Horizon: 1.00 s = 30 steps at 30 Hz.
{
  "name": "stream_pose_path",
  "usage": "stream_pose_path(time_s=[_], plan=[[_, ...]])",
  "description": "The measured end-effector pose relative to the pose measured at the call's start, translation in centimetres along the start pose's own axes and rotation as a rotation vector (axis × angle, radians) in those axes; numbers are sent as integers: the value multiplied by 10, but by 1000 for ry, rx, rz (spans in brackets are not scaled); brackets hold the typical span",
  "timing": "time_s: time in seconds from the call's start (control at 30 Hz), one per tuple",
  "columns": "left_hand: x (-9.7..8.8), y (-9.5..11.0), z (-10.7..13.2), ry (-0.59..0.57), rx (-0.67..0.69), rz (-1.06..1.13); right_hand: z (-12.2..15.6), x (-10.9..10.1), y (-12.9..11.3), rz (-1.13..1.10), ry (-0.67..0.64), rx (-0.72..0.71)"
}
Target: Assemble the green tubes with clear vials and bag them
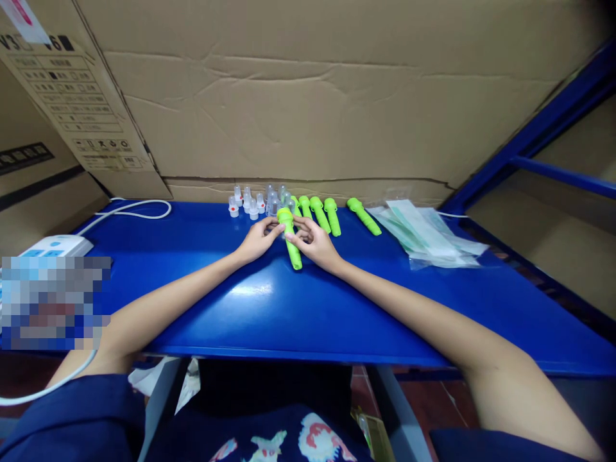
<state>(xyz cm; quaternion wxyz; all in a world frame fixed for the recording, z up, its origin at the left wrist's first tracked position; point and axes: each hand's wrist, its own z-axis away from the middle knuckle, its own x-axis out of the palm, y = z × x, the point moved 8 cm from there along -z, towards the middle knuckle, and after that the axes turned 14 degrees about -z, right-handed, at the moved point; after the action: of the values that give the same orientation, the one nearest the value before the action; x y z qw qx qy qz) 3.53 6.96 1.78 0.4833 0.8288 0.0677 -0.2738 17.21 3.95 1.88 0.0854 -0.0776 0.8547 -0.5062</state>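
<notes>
Between my two hands is a lime-green flashlight-shaped plastic piece, its wide head pointing away from me and its narrow end toward me. My left hand pinches it near the head with thumb and fingers. My right hand is closed round its other side, thumb on the body. Just beyond my hands, several similar green pieces lie in a row. One more green piece lies apart to the right. Left of the row stand several small clear caps with white bases, some with a red dot.
Flat clear plastic bags with pale green contents lie at the right of the blue table. A white power strip and its cable are at the left. Cardboard walls the back; a blue metal frame rises at right.
</notes>
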Motion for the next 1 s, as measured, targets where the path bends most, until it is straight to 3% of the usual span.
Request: stream_pose_path(time_s=[0.3,0.5,0.77,1.0], plan=[[0,9,-1,8,106,-25,-1,0,-1,72,-2,-20],[-2,11,1,7,88,-55,1,4,-5,32,-39,-11],[-7,4,0,127,70,-43,0,3,-4,42,-37,-65],[-11,28,8,145,165,-196,2,5,-9,59,-54,-93]])
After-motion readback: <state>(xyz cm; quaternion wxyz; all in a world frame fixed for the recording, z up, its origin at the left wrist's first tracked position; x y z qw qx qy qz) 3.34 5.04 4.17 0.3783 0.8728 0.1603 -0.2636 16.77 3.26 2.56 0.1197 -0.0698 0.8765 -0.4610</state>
